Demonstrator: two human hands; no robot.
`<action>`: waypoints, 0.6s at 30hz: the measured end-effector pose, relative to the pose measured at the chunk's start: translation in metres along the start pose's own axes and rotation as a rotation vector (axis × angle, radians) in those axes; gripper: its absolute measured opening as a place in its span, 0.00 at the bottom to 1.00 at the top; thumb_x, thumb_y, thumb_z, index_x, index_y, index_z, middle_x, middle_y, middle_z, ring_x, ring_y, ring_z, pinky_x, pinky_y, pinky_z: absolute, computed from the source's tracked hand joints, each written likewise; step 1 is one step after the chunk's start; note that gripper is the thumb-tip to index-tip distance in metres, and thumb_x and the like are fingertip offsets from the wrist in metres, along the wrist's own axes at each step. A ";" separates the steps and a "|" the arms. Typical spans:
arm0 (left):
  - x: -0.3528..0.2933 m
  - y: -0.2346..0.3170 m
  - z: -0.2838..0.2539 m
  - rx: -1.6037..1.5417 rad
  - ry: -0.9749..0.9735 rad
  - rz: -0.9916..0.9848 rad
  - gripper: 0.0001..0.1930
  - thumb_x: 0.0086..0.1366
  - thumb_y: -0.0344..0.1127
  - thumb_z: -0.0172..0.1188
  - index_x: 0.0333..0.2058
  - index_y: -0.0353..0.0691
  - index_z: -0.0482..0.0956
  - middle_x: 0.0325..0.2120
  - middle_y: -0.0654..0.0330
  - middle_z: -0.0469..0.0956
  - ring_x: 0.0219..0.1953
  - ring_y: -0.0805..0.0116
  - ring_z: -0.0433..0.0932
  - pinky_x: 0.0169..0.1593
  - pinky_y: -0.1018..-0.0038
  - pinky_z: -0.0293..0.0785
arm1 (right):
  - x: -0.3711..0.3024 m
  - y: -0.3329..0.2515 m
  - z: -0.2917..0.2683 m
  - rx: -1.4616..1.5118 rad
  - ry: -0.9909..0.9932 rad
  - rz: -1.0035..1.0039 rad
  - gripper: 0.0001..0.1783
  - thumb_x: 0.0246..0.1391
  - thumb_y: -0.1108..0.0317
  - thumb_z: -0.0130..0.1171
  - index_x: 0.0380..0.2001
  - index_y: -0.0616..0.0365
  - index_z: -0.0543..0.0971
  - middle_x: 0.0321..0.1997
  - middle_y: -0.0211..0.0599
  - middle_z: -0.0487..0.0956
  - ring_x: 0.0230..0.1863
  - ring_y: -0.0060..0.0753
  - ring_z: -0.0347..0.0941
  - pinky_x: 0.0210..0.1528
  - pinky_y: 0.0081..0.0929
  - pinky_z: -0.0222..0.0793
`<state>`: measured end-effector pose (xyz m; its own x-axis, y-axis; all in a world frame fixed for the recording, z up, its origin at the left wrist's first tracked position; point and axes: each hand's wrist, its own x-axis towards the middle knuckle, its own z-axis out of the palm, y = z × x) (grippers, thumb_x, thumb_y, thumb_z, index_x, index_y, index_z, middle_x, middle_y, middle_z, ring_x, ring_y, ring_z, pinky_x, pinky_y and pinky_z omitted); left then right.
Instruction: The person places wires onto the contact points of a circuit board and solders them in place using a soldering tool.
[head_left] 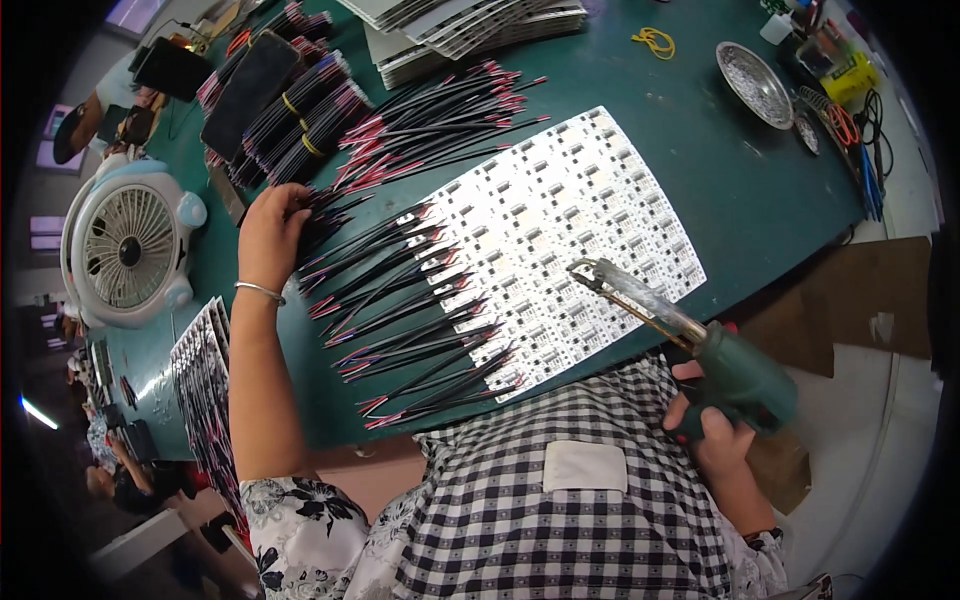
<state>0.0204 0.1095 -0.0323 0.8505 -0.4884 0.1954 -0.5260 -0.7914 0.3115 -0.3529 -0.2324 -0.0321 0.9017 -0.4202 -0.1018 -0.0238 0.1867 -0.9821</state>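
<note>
A white circuit board panel with rows of small components lies on the green table in front of me. Bundles of thin black wires with red tips are lined up along its left edge. My left hand is closed, with thumb and fingers pinching black wires at the upper left of that row. Over the right part of the panel, my right hand grips a green soldering gun by its handle. Its metal tip points left and hangs above the panel, apart from the wires as far as I can see.
A loose pile of black wires lies beyond the panel, with banded wire bundles beside it. Stacked panels stand at the back. A metal dish sits far right, near a yellow band. A fan and wired panels are at left.
</note>
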 end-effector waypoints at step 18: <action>-0.073 0.137 -0.027 -0.030 0.271 0.518 0.11 0.48 0.27 0.63 0.33 0.42 0.82 0.28 0.59 0.79 0.28 0.64 0.76 0.28 0.72 0.69 | -0.006 -0.007 0.000 0.020 -0.103 0.036 0.30 0.57 0.64 0.54 0.59 0.69 0.63 0.52 0.53 0.75 0.29 0.32 0.75 0.34 0.27 0.74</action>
<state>-0.1141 0.0467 0.0210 0.4533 -0.6941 0.5592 -0.8763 -0.4617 0.1373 -0.3582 -0.2308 -0.0250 0.9402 -0.3194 -0.1187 -0.0491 0.2178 -0.9748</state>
